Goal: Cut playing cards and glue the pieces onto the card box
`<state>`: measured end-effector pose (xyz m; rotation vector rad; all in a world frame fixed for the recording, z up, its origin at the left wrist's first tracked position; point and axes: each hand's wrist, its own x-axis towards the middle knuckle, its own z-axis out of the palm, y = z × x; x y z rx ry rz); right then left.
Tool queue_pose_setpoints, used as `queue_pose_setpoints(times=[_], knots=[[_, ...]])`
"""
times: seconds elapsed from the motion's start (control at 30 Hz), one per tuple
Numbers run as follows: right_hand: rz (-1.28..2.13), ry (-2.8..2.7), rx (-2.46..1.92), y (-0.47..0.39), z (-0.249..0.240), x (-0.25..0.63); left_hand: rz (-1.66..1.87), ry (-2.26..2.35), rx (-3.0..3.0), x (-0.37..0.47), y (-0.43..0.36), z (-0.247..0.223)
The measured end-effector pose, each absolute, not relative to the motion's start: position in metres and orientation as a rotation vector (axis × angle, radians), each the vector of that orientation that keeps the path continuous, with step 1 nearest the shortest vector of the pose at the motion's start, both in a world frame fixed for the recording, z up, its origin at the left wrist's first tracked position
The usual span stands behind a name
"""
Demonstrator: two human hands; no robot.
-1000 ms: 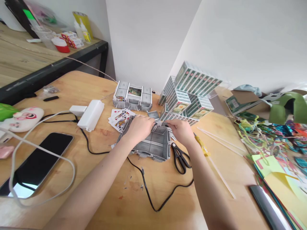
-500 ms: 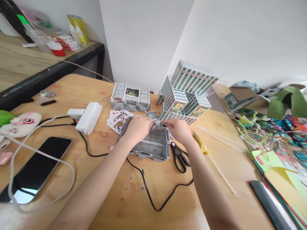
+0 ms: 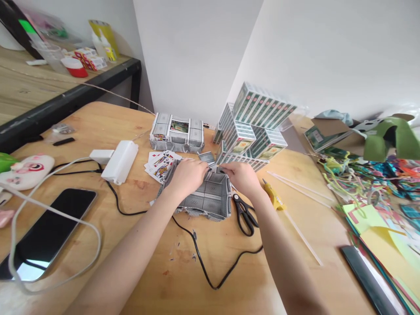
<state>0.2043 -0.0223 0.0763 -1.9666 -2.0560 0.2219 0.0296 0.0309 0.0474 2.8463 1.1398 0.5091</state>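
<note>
An open box made of grey-backed playing cards [image 3: 205,199] sits in front of me. My left hand [image 3: 190,175] is closed over its far rim, fingertips near the middle of that edge. My right hand [image 3: 241,177] pinches at the far right part of the same rim; exactly what lies between its fingertips is partly hidden. A loose grey card [image 3: 206,157] lies just beyond the fingers. Face-up playing cards [image 3: 161,164] are spread left of the box. Black-handled scissors [image 3: 244,214] rest by its right side, below my right wrist.
A finished-looking card-covered box [image 3: 177,133] stands behind. Stacked card decks [image 3: 252,131] rise at the back right. A yellow glue gun [image 3: 274,197] and clear glue sticks [image 3: 303,238] lie right. A black cable [image 3: 210,273] loops in front; a phone [image 3: 55,229] and white adapter [image 3: 120,162] are left.
The view has shifted very slightly. Both hands stay at the far rim of the box, in nearly the same pose.
</note>
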Motion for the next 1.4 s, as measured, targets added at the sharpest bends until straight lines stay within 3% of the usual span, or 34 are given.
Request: queue_pose_setpoints(times=[0.37,0.87,1.4], knots=[[0.108,-1.944,-1.84,-0.021,0.058,0.2,0.501,1.139,2.84,0.03,0.03,0.048],[0.115,-2.192,-1.823,-0.013,0.071,0.203,0.464,1.094,2.862,0.028,0.03,0.051],[0.143,-1.941,-1.725,-0.012,0.055,0.217,0.453,1.024,2.839,0.027,0.031,0.053]])
